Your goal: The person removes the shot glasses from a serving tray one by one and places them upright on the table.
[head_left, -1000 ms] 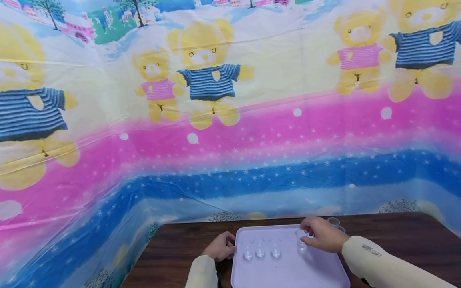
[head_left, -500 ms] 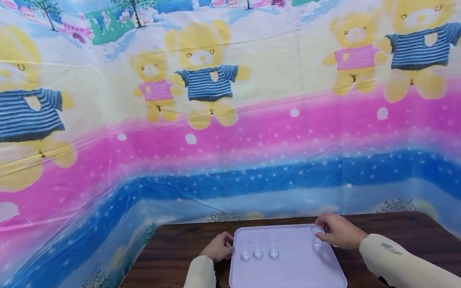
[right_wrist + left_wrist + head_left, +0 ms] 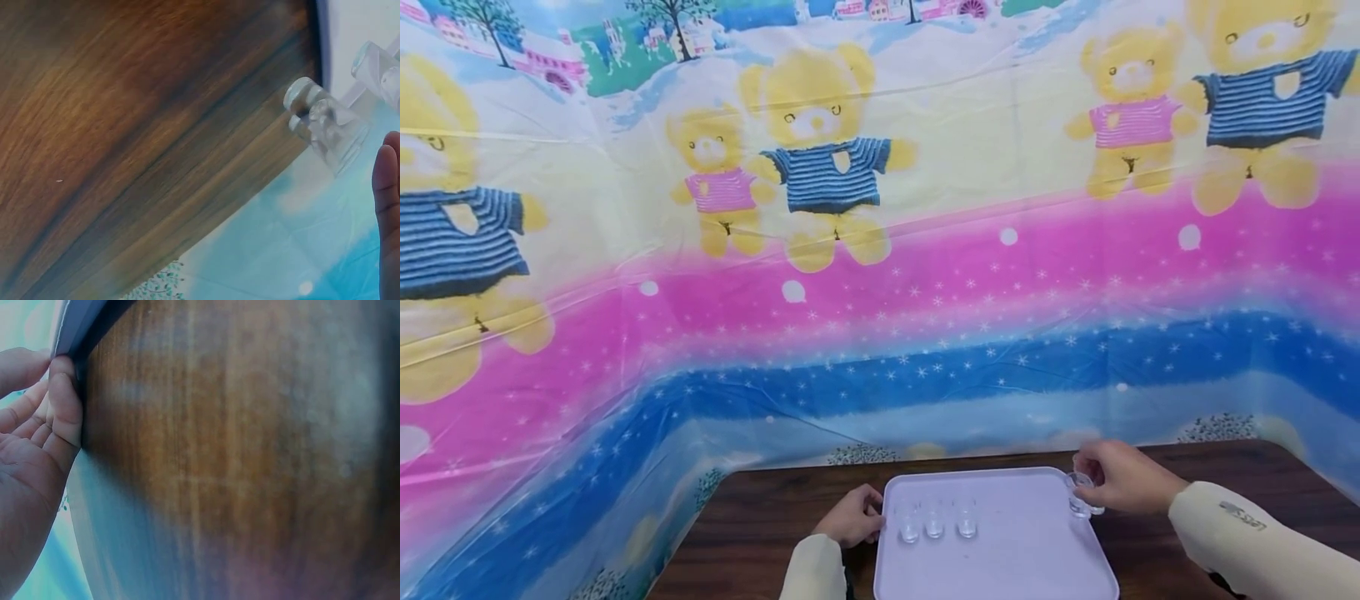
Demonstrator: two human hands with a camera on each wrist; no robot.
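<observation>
My left hand [image 3: 852,515] pinches the tray [image 3: 1018,546], right hand [image 3: 1126,477] a clear cup [image 3: 1078,493] at the tray's right edge: likely slippery; grip sidewalls.

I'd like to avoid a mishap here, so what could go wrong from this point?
The held cup, pinched in the right hand near the tray's right edge, might knock the clear cups just beside the tray. The left hand grips the tray's left edge; a tug there could make the three standing cups wobble or tip.
</observation>
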